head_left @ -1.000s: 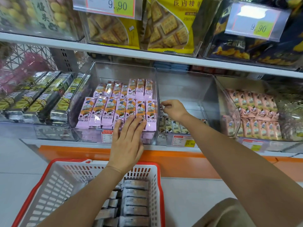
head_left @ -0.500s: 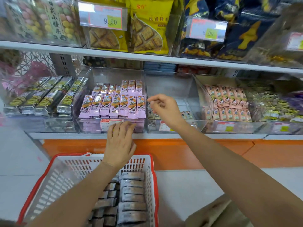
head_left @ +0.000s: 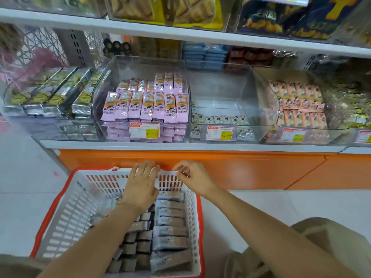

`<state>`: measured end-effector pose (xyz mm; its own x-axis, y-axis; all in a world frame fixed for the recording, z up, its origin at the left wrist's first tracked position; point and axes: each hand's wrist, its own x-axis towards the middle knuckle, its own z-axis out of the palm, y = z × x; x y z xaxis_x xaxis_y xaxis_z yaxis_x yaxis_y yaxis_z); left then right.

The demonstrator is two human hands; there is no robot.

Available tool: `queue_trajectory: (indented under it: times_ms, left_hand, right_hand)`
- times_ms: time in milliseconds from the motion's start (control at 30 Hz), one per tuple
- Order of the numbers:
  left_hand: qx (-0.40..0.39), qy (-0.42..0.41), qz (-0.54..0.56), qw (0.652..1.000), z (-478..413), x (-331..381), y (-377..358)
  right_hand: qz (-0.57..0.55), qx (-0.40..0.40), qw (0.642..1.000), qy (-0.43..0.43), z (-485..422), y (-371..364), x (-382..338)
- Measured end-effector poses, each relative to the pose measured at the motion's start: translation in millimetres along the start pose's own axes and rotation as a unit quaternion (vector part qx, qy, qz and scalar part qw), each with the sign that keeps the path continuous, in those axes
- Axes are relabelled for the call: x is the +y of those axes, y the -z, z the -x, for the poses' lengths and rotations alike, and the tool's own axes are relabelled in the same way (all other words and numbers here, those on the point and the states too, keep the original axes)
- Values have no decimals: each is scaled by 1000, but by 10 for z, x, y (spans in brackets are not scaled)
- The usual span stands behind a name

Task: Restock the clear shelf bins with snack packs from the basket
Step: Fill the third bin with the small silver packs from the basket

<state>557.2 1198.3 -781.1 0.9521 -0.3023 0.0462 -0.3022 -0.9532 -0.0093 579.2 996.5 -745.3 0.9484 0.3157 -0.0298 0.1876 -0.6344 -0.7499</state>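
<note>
A white basket with a red rim (head_left: 66,209) stands on the floor below the shelf, with several grey snack packs (head_left: 170,229) stacked inside. My left hand (head_left: 141,184) hovers over the basket's far end, fingers spread, holding nothing. My right hand (head_left: 192,177) is just right of it above the far rim, fingers loosely curled and empty. On the shelf, a clear bin (head_left: 232,93) holds only one low row of small packs (head_left: 218,119) at its front. The bin to its left (head_left: 140,65) is full of purple packs (head_left: 146,106).
Further left lie silver-green packs (head_left: 52,91); right of the near-empty bin are pink-orange packs (head_left: 301,103). An orange base panel (head_left: 241,167) runs under the shelf. An upper shelf (head_left: 180,33) carries yellow and dark blue bags. Pale floor tiles surround the basket.
Both hands have dropped from the shelf bins down to the far end of the basket. The view has tilted down and moved closer to the basket.
</note>
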Motion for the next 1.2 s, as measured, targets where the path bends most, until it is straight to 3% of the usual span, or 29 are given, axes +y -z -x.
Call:
queue_trajectory:
  times_ms: [167,333,500,733,900,1067,1200]
  left_hand:
    - [-43,29,-17,999,-67,-74,-232]
    - [-61,48,10,997,-105,-205,-610]
    - [-72,54,10,996,-111,-241,-779]
    - [-88,73,-14,993,-98,-280,-848]
    - [-108,97,-25,989,-104,-185,-823]
    - [-130,114,6,985,-125,-148,-738]
    - [-128,108,57,984,-106,-177,-646]
  right_hand:
    - [34,-58,997,-41,-76,-393,337]
    - [51,-185,980,-47,-172,-746,539]
    - [75,-320,945,8,-76,-1040,585]
    - [118,-430,895,30,110,-1234,580]
    - [150,-432,887,65,176,-1275,581]
    - [128,-359,923,61,69,-1140,556]
    - [47,-290,955,32,-18,-919,533]
